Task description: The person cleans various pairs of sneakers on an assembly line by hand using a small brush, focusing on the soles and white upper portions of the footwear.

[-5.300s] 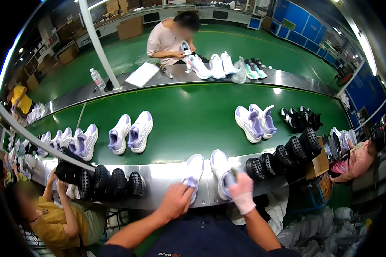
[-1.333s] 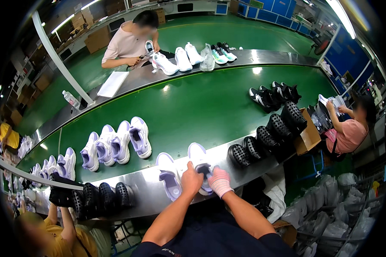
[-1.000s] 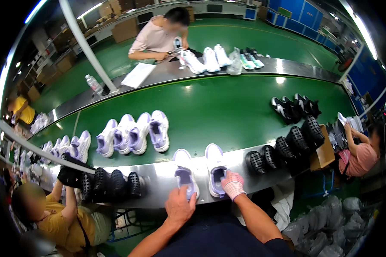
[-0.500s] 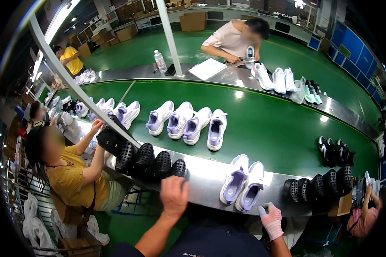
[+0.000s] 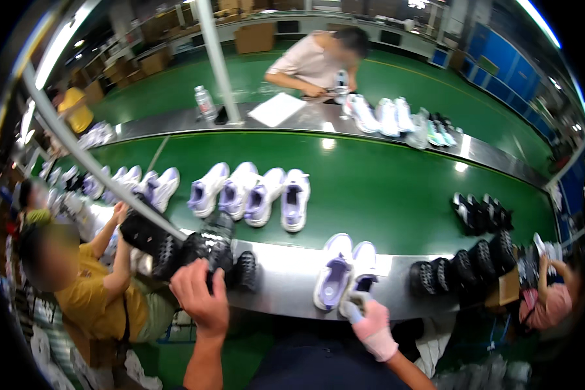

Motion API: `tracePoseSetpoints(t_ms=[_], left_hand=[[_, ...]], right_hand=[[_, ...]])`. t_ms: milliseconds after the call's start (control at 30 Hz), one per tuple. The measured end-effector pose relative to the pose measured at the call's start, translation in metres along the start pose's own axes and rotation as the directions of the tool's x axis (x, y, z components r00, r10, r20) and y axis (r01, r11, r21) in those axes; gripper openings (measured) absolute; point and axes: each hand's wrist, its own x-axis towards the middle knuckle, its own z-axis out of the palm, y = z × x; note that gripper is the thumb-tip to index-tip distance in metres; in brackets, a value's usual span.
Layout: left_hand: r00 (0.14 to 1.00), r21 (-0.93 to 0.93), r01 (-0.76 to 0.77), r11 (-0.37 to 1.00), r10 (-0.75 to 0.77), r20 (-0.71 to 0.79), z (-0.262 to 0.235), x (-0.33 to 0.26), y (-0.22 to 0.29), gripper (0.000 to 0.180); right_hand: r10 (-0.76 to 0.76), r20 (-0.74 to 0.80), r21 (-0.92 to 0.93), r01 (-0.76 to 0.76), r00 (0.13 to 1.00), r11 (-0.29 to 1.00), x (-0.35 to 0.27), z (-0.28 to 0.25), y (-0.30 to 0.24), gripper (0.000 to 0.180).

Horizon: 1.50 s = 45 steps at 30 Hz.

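My bare left hand (image 5: pixel 201 299) closes on the near end of a black, studded, shoe-shaped piece (image 5: pixel 218 237), which tilts up above its neighbours. Beside it stand more such black pieces (image 5: pixel 246 272) along the metal ledge. On the ledge in front of me sits a pair of white sneakers with lilac linings. The left sneaker (image 5: pixel 332 289) stands free. At the heel of the right sneaker (image 5: pixel 365 260), my right hand (image 5: pixel 369 325), in a pink glove with grey fingertips, has its fingers closed on the rim. That hand hides part of the heel.
Several white-and-lilac sneakers (image 5: pixel 295 198) stand on the green belt (image 5: pixel 383 188). More black studded pieces (image 5: pixel 461 266) line the ledge at right, near black shoes (image 5: pixel 481 213). A slanting metal post (image 5: pixel 104 179) crosses at left. Co-workers sit left, right and across the belt.
The view has turned right. My left hand has reached forward and raised one black studded piece. My right hand has moved from beside the pair to the right sneaker's heel.
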Motion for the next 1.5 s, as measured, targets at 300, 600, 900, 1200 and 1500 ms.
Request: tracePoseSetpoints(t_ms=[300, 600, 900, 1200, 1500], left_hand=[[0.928, -0.785, 0.056, 0.617, 0.257, 0.268, 0.014, -0.035, 0.114, 0.042], [0.510, -0.503, 0.824, 0.260, 0.046, 0.859, 0.088, -0.058, 0.129, 0.013], [0.739, -0.579, 0.583, 0.570, -0.076, 0.669, 0.125, -0.071, 0.146, 0.027], [0.711, -0.698, 0.044, 0.715, 0.468, 0.525, 0.201, -0.079, 0.120, 0.004], [0.542, -0.708, 0.193, 0.679, 0.527, 0.654, 0.192, -0.064, 0.101, 0.013]], right_hand=[[0.230, 0.606, 0.761, -0.639, 0.761, 0.108, 0.000, -0.002, -0.020, 0.029], [0.122, 0.378, -0.315, 0.003, 0.918, 0.949, -0.018, -0.032, -0.041, 0.065], [0.191, 0.186, -0.440, -0.092, 0.964, 0.893, 0.002, -0.017, 0.000, 0.054], [0.388, 0.217, -0.710, -0.128, 0.896, 0.692, 0.062, -0.008, -0.011, 0.041], [0.436, 0.188, -0.787, -0.131, 0.880, 0.603, 0.070, -0.014, -0.012, 0.030]])
